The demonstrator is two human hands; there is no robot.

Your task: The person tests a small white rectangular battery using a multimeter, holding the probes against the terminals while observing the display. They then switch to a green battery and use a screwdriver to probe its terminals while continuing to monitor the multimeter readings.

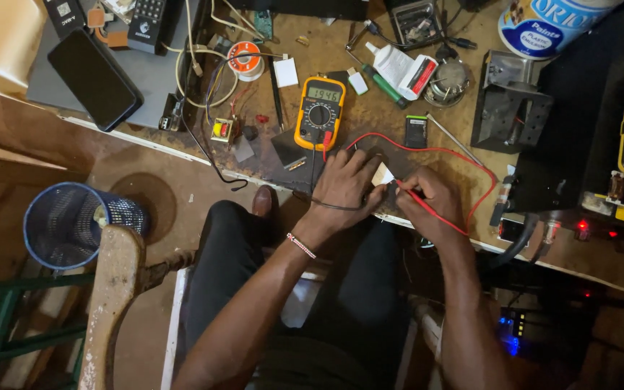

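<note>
The orange multimeter lies flat on the brown workbench, just above the two hands, and its little screen is lit with numbers. A red wire loops out from it across the bench and runs down to the right hand. That hand is curled tight around the red probe, held like a pencil, with the tip pointing at a small white part. The left hand lies flat on the bench, with its fingers closed around the small white part to keep it still, and a black wire runs under that hand. The step looks like testing the part with the meter. I think the black probe is under the left hand, but it is hidden. A good reading would need both tips pressed still on the metal spots.
</note>
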